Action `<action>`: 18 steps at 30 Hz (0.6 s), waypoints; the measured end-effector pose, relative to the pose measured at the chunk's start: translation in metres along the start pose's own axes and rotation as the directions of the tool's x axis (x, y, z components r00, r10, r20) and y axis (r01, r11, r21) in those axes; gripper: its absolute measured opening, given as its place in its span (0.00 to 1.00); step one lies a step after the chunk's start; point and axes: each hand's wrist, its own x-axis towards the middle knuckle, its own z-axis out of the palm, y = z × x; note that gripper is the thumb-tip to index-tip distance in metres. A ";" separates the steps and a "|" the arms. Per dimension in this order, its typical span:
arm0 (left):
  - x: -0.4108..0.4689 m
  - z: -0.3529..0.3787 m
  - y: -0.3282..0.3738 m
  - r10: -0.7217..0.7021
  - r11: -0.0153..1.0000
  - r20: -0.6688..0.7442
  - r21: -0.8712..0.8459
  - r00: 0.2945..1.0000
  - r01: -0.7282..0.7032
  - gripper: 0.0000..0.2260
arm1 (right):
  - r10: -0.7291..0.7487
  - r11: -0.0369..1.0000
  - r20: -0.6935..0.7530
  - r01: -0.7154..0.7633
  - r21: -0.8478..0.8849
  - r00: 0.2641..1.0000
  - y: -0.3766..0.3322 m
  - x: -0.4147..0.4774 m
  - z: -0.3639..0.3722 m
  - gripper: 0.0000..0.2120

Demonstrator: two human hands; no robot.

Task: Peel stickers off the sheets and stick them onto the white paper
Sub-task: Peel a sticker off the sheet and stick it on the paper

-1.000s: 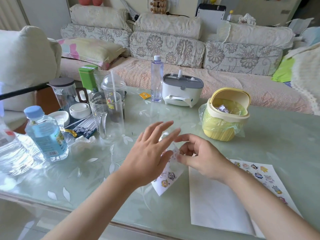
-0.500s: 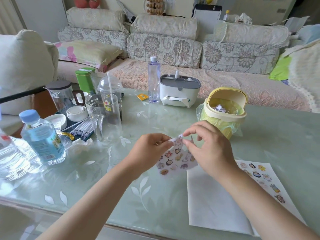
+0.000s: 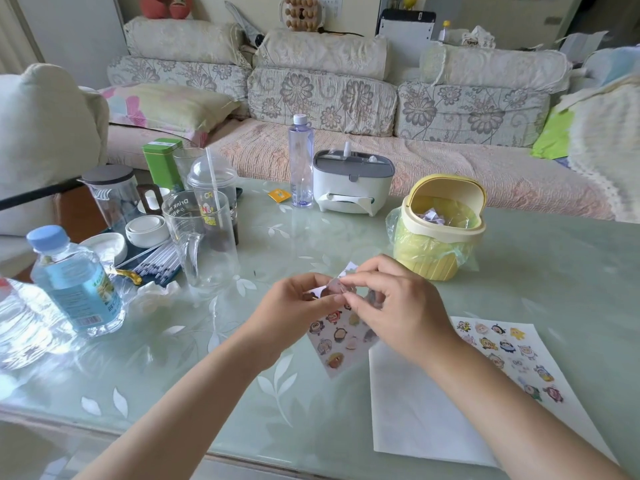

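Note:
A small sticker sheet (image 3: 337, 336) with cartoon faces hangs above the glass table, held up at its top edge. My left hand (image 3: 294, 308) pinches that top edge from the left. My right hand (image 3: 398, 308) pinches at the same edge from the right, fingertips meeting the left hand's. White paper (image 3: 415, 410) lies flat on the table below my right forearm. Several stickers (image 3: 505, 351) sit along its far right part.
A yellow mini bin (image 3: 440, 233) with a green liner stands just behind my hands. A clear measuring jug (image 3: 201, 240), cups, water bottles (image 3: 74, 282) and straws crowd the left. A white-grey dispenser (image 3: 351, 183) and a tall bottle (image 3: 301, 161) stand farther back.
My left hand went from spread open over the sheet to pinching it. Both hands lifted the sheet off the table and closed together on its top edge.

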 end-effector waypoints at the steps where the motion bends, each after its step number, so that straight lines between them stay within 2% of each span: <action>1: 0.001 0.000 -0.001 0.001 1.000 -0.004 0.003 1.000 -0.001 0.01 | -0.012 1.000 0.005 0.012 -0.014 1.000 0.000 0.000 0.000 0.09; 5: 0.000 0.000 -0.001 0.016 0.998 -0.031 0.065 0.999 -0.014 0.01 | -0.043 0.999 -0.043 0.042 -0.023 0.998 0.002 0.000 0.001 0.05; 9: -0.001 0.004 -0.004 0.004 0.991 -0.039 0.130 0.999 0.002 0.04 | -0.284 0.937 -0.171 0.236 -0.257 0.943 0.002 0.001 0.001 0.05; 11: -0.002 0.005 -0.006 0.002 0.993 -0.012 0.121 1.000 0.000 0.05 | -0.321 0.920 -0.171 0.264 -0.290 0.931 0.002 0.002 0.002 0.05; 13: -0.002 0.005 -0.007 -0.008 0.990 0.001 0.140 1.000 0.008 0.05 | -0.237 0.946 -0.131 0.197 -0.258 0.963 0.001 0.002 0.003 0.03; 15: -0.002 0.004 -0.010 -0.018 0.986 -0.028 0.162 0.999 0.023 0.05 | -0.048 0.984 -0.069 0.035 -0.177 0.996 0.001 0.001 0.004 0.04; 18: 0.000 0.002 -0.012 -0.018 0.979 -0.087 0.200 0.996 0.036 0.06 | 0.256 0.966 0.078 -0.257 0.015 0.964 0.004 -0.001 0.006 0.03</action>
